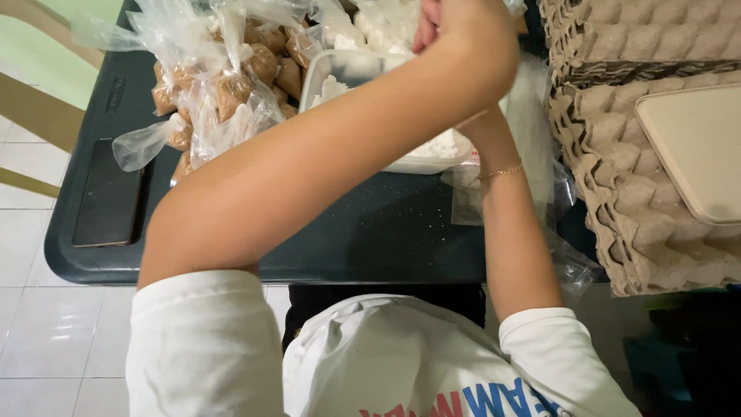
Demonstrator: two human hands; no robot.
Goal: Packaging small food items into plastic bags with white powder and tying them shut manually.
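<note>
Over the far side of the dark desk (370, 232), the left hand (471, 35) is raised across the body, its fist blurred, above a white plastic tub (347, 69) of white powder. Whether its fingers are curled around anything I cannot tell. The right hand is hidden behind the left forearm; only its wrist with a thin gold bracelet (500, 172) shows, so its grip cannot be told either. The tub sits on the desk just beside a heap of small clear bags of brown powder (231, 85), with bags of white powder (386, 19) behind it. A dark phone (108, 197) lies flat near the desk's left edge. To the right, stacked cardboard egg trays (633, 177) carry a beige lid (695, 147).
</note>
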